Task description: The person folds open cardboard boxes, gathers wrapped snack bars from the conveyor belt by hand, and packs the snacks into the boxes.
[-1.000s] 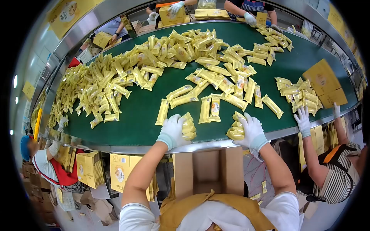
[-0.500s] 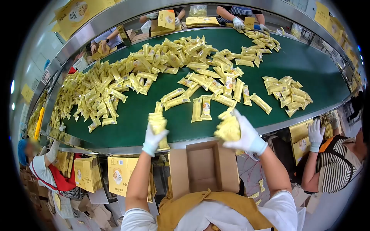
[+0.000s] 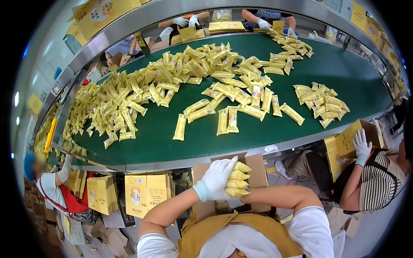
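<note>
My left hand (image 3: 216,178), in a white glove, is closed around several yellow snack packets (image 3: 238,181) stacked in a row. It holds them over the open cardboard box (image 3: 259,171) in front of my apron. My right forearm reaches in from the right beneath these packets. Of my right hand (image 3: 233,204), only a bit of white glove shows low inside the box; its fingers and anything in them are hidden. Beyond the box, a loose yellow packet (image 3: 179,127) lies on the green conveyor belt (image 3: 352,73).
A large heap of packets (image 3: 129,92) covers the belt's left, with a smaller pile (image 3: 322,103) at right. Folded yellow cartons (image 3: 142,195) stand left of the box. A co-worker's gloved hand (image 3: 362,147) touches a carton at right. Other people work across the belt.
Both hands have come back from the belt's edge to the box. The left brought its packets above it; the right went down inside with its hold now hidden. The view shifted slightly.
</note>
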